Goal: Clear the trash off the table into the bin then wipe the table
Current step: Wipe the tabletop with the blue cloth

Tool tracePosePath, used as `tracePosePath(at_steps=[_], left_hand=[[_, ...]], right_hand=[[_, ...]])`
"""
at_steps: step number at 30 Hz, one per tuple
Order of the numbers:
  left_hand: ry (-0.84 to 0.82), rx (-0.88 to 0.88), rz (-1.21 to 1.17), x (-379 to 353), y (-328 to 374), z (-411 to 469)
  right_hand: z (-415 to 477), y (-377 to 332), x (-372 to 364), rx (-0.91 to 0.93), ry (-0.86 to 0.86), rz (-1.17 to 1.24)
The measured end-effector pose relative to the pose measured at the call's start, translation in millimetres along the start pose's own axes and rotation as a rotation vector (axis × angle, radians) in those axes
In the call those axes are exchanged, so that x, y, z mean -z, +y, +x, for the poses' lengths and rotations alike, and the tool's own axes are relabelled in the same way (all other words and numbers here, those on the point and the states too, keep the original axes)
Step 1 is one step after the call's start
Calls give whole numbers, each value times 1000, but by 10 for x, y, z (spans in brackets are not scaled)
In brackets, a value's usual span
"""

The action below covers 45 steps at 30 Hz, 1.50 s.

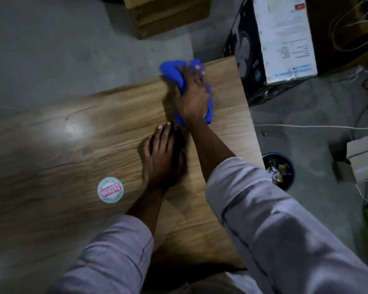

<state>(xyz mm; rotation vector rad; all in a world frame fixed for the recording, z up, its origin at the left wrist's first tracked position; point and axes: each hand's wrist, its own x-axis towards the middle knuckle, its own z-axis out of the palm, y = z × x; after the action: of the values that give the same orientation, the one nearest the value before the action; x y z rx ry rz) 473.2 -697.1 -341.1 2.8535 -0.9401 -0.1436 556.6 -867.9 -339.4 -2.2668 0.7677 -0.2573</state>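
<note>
The crumpled blue cloth (173, 71) is lying near the far right corner of the wooden tabletop (72, 145), where the right hand (192, 94) is gripping it, while the left hand (160, 160) is resting flat nearby with straight fingers.

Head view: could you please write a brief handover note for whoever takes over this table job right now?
Right grip: on top of the blue cloth, pressing it to the table near its far right corner; blur hides whether the fingers curl round it.
Left grip: flat on the table, holding nothing.
Bin: on the floor right of the table, trash inside.
Done: trash binned; wiping under way.
Left: a round printed disc lies on the table, bin it if trash; wipe the rest.
</note>
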Motion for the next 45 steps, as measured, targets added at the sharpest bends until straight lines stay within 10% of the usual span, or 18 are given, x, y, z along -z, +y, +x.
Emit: tracePosePath(at_steps=[6, 10, 15, 23, 28, 45], left_hand=[[24, -14, 35, -36, -27, -6], [7, 16, -48, 8, -1, -5], [-2, 28, -74, 31, -5, 4], [-36, 1, 148, -120, -96, -9], [23, -11, 38, -64, -71, -10], [20, -18, -86, -42, -51, -34]], right_hand=[[4, -463, 279, -94, -81, 724], [-194, 191, 626, -162, 278, 314], [-134, 375, 376, -166, 46, -305], [-295, -411, 345, 351, -615, 133], [43, -332, 887, 357, -248, -266], [-1574, 615, 1048, 375, -590, -214]])
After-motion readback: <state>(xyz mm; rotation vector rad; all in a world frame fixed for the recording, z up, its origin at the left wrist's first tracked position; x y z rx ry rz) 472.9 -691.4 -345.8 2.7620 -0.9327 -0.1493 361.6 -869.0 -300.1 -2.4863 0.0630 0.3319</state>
